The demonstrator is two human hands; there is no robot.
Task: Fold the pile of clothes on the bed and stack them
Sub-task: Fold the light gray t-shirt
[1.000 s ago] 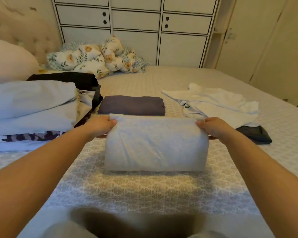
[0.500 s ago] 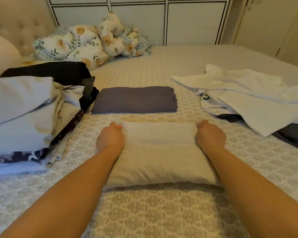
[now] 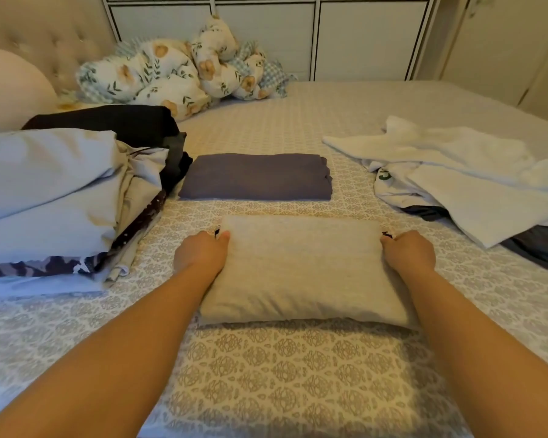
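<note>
Both hands, left hand (image 3: 200,254) and right hand (image 3: 408,252), grip the folded grey garment (image 3: 301,270); beyond them, one purple piece (image 3: 257,177) seems folded, while heaps (image 3: 456,172) either side await.

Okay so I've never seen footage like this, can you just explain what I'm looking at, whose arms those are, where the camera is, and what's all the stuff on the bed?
There is no machine here. The camera is worn on a person's head and looks forward and down, so the two bare arms reaching in from the bottom are that person's own. The job is folding clothes and stacking them.

The left hand and right hand each grip one far corner of a folded light grey garment, which lies flat on the patterned bedspread. Just beyond it lies a folded purple-grey garment, apart from it. On the left is a heap of pale blue and black fabric; on the right, unfolded white clothes over something dark. A floral bundle sits by the headboard.
</note>
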